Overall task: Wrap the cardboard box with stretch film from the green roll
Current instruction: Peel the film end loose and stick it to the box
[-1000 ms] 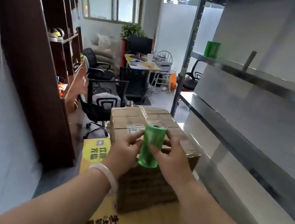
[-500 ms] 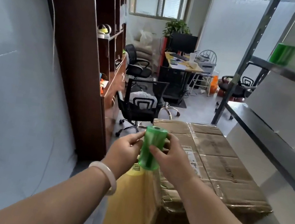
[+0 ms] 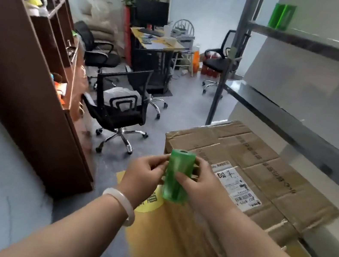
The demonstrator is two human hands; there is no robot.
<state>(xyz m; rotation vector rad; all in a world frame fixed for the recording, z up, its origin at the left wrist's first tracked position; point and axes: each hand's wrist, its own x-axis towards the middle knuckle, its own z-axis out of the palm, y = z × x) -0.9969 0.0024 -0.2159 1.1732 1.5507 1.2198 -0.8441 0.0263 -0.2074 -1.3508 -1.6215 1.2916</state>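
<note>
A green roll of stretch film (image 3: 177, 176) stands upright between both hands, just in front of the near left corner of the cardboard box (image 3: 269, 175). My left hand (image 3: 145, 172) grips the roll's left side; a white bangle sits on that wrist. My right hand (image 3: 203, 186) holds its right side, fingers wrapped behind it. The brown box carries a white shipping label on top and rests on a flat yellow cardboard sheet (image 3: 158, 235). Clear film seems to cover the box's near side.
A metal shelving rack (image 3: 300, 126) runs along the right, with another green roll (image 3: 282, 16) on its upper shelf. A dark wooden cabinet (image 3: 25, 80) lines the left. Black office chairs (image 3: 119, 110) and a desk (image 3: 156, 44) stand beyond the box.
The view has swung around the box, which now lies further right with its label on top showing. Both hands kept their grip on the green roll throughout.
</note>
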